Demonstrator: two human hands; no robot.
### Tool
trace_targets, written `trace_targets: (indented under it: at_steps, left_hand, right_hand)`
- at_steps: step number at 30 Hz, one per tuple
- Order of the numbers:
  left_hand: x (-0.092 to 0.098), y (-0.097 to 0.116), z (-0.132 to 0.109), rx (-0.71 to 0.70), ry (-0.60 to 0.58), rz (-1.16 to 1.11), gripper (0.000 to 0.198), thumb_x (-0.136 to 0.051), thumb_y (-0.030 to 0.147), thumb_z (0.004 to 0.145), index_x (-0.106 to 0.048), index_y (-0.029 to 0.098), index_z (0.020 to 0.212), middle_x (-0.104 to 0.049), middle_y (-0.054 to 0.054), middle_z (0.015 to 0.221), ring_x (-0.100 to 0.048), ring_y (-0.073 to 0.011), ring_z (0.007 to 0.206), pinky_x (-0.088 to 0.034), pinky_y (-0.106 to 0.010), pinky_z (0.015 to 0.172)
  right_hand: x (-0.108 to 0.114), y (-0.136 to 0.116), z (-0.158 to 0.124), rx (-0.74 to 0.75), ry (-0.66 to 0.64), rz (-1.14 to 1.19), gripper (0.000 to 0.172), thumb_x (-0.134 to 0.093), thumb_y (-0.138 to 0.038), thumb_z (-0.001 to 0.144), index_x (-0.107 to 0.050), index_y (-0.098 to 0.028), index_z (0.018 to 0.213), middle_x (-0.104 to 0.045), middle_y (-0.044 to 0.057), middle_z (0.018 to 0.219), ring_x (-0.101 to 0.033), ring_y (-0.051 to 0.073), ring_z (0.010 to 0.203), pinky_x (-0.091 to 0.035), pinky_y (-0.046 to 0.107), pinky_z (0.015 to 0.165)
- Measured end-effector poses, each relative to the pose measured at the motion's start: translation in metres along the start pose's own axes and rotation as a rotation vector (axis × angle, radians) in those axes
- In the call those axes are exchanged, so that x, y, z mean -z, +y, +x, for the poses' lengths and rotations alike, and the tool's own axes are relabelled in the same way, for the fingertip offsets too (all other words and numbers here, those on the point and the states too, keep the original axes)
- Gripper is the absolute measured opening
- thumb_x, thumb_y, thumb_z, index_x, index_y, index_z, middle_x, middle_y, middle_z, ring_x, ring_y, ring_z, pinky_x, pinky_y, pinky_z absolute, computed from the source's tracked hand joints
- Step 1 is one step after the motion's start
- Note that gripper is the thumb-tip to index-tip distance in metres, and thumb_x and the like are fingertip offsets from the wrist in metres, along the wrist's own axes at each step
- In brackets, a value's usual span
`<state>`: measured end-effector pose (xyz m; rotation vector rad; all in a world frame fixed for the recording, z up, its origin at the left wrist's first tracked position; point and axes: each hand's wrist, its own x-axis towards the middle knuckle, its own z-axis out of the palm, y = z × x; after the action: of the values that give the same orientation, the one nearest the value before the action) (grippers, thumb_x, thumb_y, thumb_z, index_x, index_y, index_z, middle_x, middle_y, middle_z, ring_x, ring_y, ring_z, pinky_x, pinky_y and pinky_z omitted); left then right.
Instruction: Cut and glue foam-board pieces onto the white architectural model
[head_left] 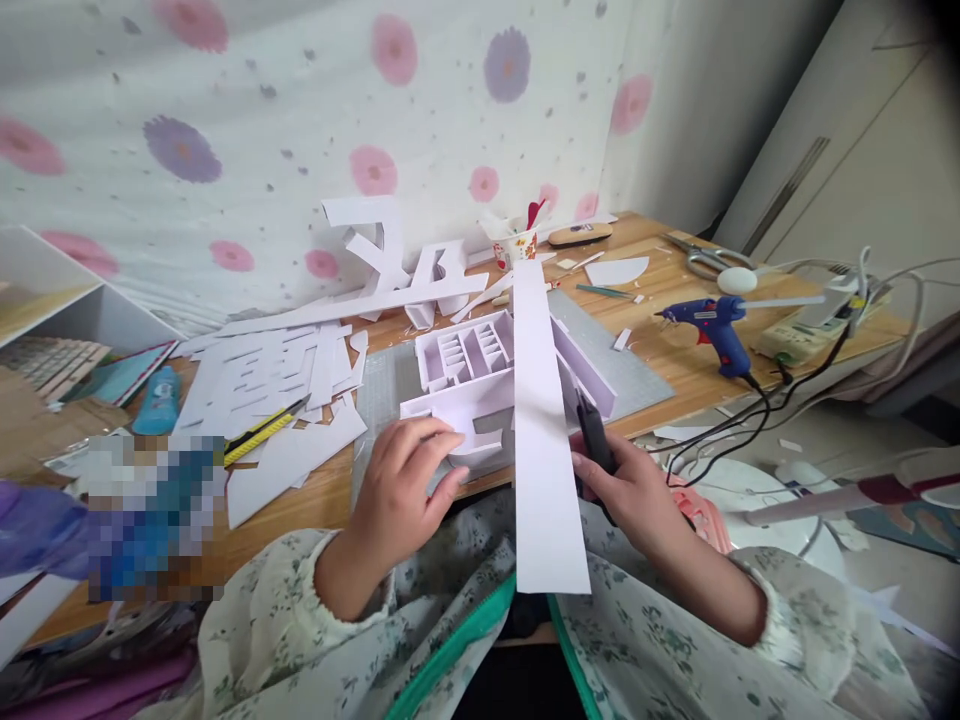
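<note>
A long white foam-board strip (541,420) stretches from over the work toward my lap, between my two hands. My right hand (634,495) is closed around a black-handled utility knife (595,432), its thumb close to the strip's right edge; whether it also grips the strip is hidden. To the left of the strip, my left hand (405,490) is open, fingers curved and apart, with nothing in it. Just beyond it lies a white foam-board piece with a curved cut-out (439,430). Behind that sits a white compartmented foam-board model (465,350), partly covered by the strip.
A grey cutting mat (637,375) lies under the model. Cut white sheets (255,375) and a yellow utility knife (262,432) are at left, beside a blue bottle (158,400). A blue glue gun (709,325), scissors (709,258) and cables (739,430) are at right.
</note>
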<state>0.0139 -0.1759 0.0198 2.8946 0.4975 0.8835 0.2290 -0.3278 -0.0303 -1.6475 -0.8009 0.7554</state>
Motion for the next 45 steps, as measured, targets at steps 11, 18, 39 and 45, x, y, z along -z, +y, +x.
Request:
trace_targets:
  at_steps: [11,18,39,45]
  left_hand:
    - [-0.022,0.043,-0.011,0.669,-0.539,-1.089,0.027,-0.059,0.042,0.085,-0.063,0.016,0.091,-0.063,-0.003,0.079,-0.055,-0.0139,0.069,-0.043,-0.024,0.06]
    - [-0.027,0.052,-0.013,0.764,-0.458,-1.337,0.035,-0.061,0.044,0.083,-0.061,0.015,0.102,-0.062,-0.003,0.085,-0.051,-0.0124,0.068,-0.041,-0.022,0.058]
    - [0.044,-0.025,0.041,0.187,-0.09,0.059,0.027,-0.045,0.032,0.091,-0.043,0.02,0.068,-0.04,0.006,0.059,-0.038,-0.0098,0.055,-0.03,-0.022,0.055]
    - [0.026,-0.035,0.07,0.02,-0.276,0.108,0.029,-0.039,0.035,0.095,-0.054,0.019,0.076,-0.055,0.0,0.069,-0.051,-0.0146,0.067,-0.034,-0.025,0.06]
  right_hand:
    - [-0.02,0.001,-0.002,-0.148,-0.041,0.539,0.034,-0.078,-0.037,0.069,-0.061,-0.015,0.089,-0.051,-0.006,0.053,-0.043,0.007,0.045,-0.031,0.02,0.044]
    - [-0.019,-0.012,-0.005,-0.056,-0.003,0.519,0.03,-0.078,-0.031,0.067,-0.063,-0.015,0.088,-0.064,0.0,0.073,-0.047,0.007,0.048,-0.037,0.021,0.044]
    - [0.041,-0.044,-0.001,0.194,0.319,0.098,0.029,-0.071,-0.037,0.076,-0.068,-0.024,0.102,-0.057,-0.003,0.062,-0.052,0.012,0.054,-0.043,0.024,0.051]
    - [0.055,-0.047,0.007,0.282,0.467,-0.036,0.045,-0.072,-0.041,0.075,-0.065,-0.027,0.117,-0.06,-0.003,0.063,-0.059,0.014,0.057,-0.048,0.026,0.056]
